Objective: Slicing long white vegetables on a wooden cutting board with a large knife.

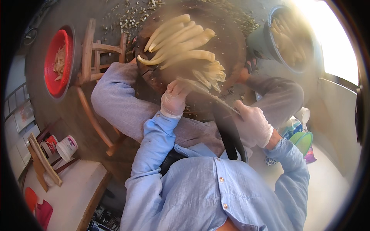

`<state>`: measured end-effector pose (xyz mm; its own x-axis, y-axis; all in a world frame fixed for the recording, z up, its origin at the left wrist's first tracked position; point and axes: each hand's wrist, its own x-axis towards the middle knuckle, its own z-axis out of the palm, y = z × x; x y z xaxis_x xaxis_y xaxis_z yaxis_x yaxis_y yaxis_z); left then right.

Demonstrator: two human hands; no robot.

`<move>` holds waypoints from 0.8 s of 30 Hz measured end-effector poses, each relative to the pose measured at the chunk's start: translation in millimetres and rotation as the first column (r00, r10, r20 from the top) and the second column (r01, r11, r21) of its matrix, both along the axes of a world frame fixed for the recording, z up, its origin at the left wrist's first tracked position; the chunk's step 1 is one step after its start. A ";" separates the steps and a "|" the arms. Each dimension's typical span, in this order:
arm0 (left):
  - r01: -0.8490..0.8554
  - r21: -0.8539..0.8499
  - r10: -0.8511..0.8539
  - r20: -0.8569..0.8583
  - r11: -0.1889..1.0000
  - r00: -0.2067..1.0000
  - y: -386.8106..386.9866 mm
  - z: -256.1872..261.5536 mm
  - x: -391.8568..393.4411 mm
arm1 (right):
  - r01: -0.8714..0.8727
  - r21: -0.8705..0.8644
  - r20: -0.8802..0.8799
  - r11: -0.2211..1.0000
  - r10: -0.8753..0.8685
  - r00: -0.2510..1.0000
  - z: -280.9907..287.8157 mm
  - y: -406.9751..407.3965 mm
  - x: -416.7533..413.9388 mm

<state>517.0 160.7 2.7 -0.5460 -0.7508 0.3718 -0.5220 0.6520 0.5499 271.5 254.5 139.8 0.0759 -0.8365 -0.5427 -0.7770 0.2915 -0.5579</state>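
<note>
Several long pale-yellow peeled stalks (182,37) lie side by side on a round dark wooden block (231,52) between the knees. Nearer me on its surface is a small heap of cut pale pieces (214,73). My right hand (253,122), in a thin translucent glove, grips the handle end of a knife (215,96), whose blade slants up to the left. My left hand (175,96), gloved too, is at the blade's far end with its fingers bent; haze blurs what its fingertips touch, so I cannot tell whether they hold anything.
A red basket (69,57) with pale shreds stands at the left, beside a wooden chair (88,55). At the upper right is a bucket (270,37) of more stalks. Scraps (130,18) litter the floor beyond the block. White tubs (67,147) stand at the lower left.
</note>
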 end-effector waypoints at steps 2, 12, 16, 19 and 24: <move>-0.008 0.008 0.008 0.012 1.000 1.000 0.9 1.2 -0.6 | -0.018 0.016 -0.007 1.000 0.018 1.000 -1.1 -0.9 0.4; 0.013 0.041 -0.013 -0.009 0.999 1.000 5.0 -9.2 3.9 | -0.038 -0.027 -0.005 0.999 0.038 0.999 -27.0 -46.7 34.0; 0.020 0.024 -0.020 -0.022 1.000 1.000 1.9 -8.4 0.7 | -0.024 -0.075 -0.008 0.997 0.023 1.000 -26.1 -44.2 30.2; -0.009 0.032 0.010 -0.037 0.999 0.999 0.5 -5.7 -2.3 | -0.045 -0.106 -0.014 0.993 0.044 0.999 -22.5 -36.0 12.7; -0.013 -0.010 0.013 -0.070 1.000 0.997 -4.2 3.9 -6.5 | -0.033 -0.163 -0.040 0.986 0.027 0.999 -14.8 -26.1 -1.8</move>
<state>510.5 156.6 6.6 -0.5084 -0.7535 0.4168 -0.4909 0.6513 0.5786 269.8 228.4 125.0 0.0843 -0.9117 -0.4021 -0.8054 0.1752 -0.5662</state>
